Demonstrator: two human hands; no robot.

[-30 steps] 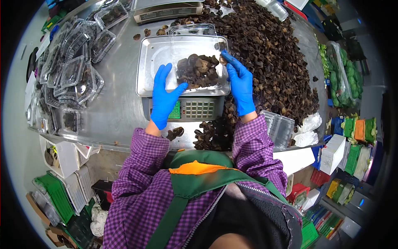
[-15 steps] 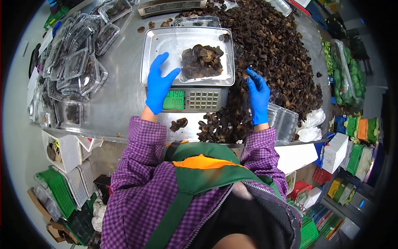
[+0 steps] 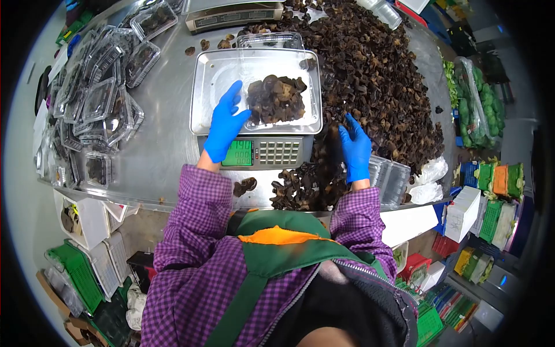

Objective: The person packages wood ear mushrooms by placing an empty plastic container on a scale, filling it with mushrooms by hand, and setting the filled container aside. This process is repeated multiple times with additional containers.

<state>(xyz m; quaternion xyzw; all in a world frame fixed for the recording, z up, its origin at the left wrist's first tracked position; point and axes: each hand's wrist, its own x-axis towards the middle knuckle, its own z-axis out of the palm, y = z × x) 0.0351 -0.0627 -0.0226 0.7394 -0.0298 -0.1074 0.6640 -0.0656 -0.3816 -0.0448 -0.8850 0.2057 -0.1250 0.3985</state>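
My left hand (image 3: 224, 127), in a blue glove, is over the left part of the scale's metal tray (image 3: 199, 87). Its fingers are apart and its thumb is at the left edge of a clear plastic box (image 3: 296, 118). That box lies on the tray with its lid folded back, holding dark brown wood ear mushrooms (image 3: 277, 99). Below the tray, the digital scale (image 3: 280, 151) has a lit green display. My right hand (image 3: 355, 150), also gloved in blue, hovers at the near edge of the big mushroom pile (image 3: 381, 75), thumb and fingers apart, with nothing visible in it.
Filled clear boxes (image 3: 101, 101) are heaped on the left of the metal table (image 3: 165, 104). Nested clear boxes (image 3: 388, 179) lie right of my right hand. A smaller mushroom heap (image 3: 306, 188) sits at the near edge. Another scale (image 3: 234, 17) stands behind.
The whole view has shifted slightly. My left thumb has come closer to the box's edge. My right hand has drawn back a little toward me from the pile.
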